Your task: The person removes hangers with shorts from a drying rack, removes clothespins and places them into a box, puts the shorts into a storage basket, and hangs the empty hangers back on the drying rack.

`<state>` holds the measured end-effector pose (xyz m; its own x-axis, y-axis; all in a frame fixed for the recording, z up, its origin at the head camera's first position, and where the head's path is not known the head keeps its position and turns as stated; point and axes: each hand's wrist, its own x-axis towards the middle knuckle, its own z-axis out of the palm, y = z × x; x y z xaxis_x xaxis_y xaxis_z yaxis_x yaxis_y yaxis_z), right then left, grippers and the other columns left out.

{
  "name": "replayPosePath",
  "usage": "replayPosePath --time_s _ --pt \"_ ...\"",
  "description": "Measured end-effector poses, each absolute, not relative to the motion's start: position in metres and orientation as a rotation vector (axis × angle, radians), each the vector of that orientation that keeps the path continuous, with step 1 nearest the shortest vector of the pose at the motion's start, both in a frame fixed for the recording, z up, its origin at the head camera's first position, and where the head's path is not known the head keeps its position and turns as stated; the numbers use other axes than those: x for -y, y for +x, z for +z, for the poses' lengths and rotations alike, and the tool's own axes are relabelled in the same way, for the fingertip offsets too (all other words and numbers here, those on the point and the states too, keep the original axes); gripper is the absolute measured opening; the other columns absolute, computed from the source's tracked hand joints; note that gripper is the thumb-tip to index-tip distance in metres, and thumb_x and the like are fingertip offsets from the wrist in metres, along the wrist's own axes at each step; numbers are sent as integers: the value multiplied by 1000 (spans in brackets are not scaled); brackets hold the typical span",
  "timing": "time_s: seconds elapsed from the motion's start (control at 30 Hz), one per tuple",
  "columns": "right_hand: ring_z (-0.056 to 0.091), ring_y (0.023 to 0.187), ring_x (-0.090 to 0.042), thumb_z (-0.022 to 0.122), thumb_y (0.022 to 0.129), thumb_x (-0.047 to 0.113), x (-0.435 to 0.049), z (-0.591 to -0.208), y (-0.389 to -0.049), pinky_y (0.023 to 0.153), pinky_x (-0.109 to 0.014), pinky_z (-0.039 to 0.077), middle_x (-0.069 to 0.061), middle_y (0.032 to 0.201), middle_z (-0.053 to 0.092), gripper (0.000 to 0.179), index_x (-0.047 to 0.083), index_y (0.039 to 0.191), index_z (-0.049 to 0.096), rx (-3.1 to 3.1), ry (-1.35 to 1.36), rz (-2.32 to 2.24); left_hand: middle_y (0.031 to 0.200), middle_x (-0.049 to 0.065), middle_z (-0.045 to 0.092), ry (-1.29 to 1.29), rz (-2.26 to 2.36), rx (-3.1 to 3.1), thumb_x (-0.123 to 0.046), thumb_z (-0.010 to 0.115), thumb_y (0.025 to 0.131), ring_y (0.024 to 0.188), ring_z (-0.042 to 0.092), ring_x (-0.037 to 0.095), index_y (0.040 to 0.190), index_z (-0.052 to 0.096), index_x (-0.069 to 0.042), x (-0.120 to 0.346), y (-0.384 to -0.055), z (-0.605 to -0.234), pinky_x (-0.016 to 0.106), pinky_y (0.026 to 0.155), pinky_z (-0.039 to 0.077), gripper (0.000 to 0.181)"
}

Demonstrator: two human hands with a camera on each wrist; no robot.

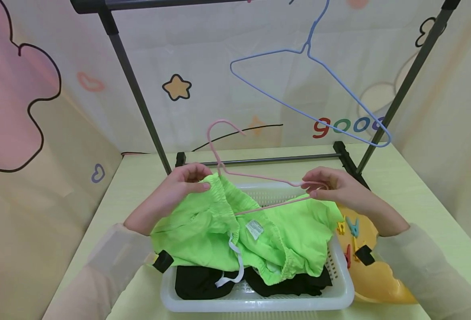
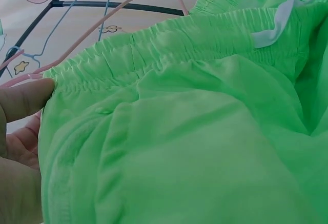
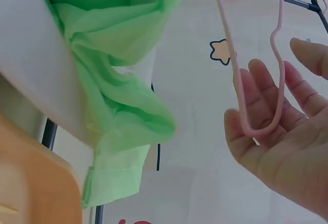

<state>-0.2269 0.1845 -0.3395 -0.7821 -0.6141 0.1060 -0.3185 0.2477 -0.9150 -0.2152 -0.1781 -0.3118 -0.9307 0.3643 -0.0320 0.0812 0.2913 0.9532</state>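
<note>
Lime-green shorts (image 1: 307, 240) with an elastic waistband and white drawstring (image 1: 237, 255) spread over a white basket (image 1: 259, 305). A pink hanger (image 1: 259, 177) has its left end inside the waistband, hidden by the cloth; its hook rises above. My left hand (image 1: 185, 182) pinches the waistband's left edge near the hanger's neck, its thumb against the cloth in the left wrist view. At the hanger's bare right end, my right hand (image 1: 333, 184) holds the rounded corner. The right wrist view shows that corner lying in the curled fingers (image 3: 256, 88), the thumb standing apart.
Black cloth (image 1: 203, 282) lies in the basket under the shorts. An orange tray (image 1: 387, 280) with several small clothespins (image 1: 353, 226) sits at the right. Behind, a dark rack (image 1: 137, 93) stands on the table, and a blue hanger (image 1: 275, 95) hangs at the upper right.
</note>
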Motion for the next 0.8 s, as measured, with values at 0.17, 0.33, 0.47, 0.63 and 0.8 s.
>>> replayPosePath --time_s 0.17,0.33,0.47,0.63,0.8 --pt "56 94 0 54 86 6 -177 -335 -229 79 -18 47 -13 108 56 29 -5 113 48 -2403 -888 -1411 91 -3 53 391 1701 -2304 0 55 82 87 49 13 107 50 5 173 -216 -313 24 78 43 26" --pt "55 94 -6 57 85 8 -169 -332 -231 79 -19 45 -14 106 58 28 0 111 52 -2524 -901 -1303 90 -3 53 360 1718 -2304 0 55 82 89 49 14 106 51 4 169 -216 -315 24 80 42 25" --pt "54 94 -10 57 85 8 -163 -330 -233 78 -20 45 -10 106 58 28 1 112 52 -2562 -886 -1251 88 -4 54 341 1740 -2305 0 55 81 87 49 14 105 52 4 165 -217 -316 25 79 42 24" --pt "54 92 -18 56 84 7 -155 -328 -234 74 -23 47 -10 103 59 28 2 112 54 -2597 -892 -1223 88 -5 53 311 1751 -2309 0 56 81 87 48 14 105 52 3 162 -217 -317 25 80 41 24" --pt "54 88 -12 55 85 4 -148 -327 -235 74 -23 46 -8 97 61 24 3 109 57 -2650 -930 -1206 90 -4 53 278 1753 -2309 -1 56 82 90 47 15 105 53 2 158 -216 -316 26 81 41 24"
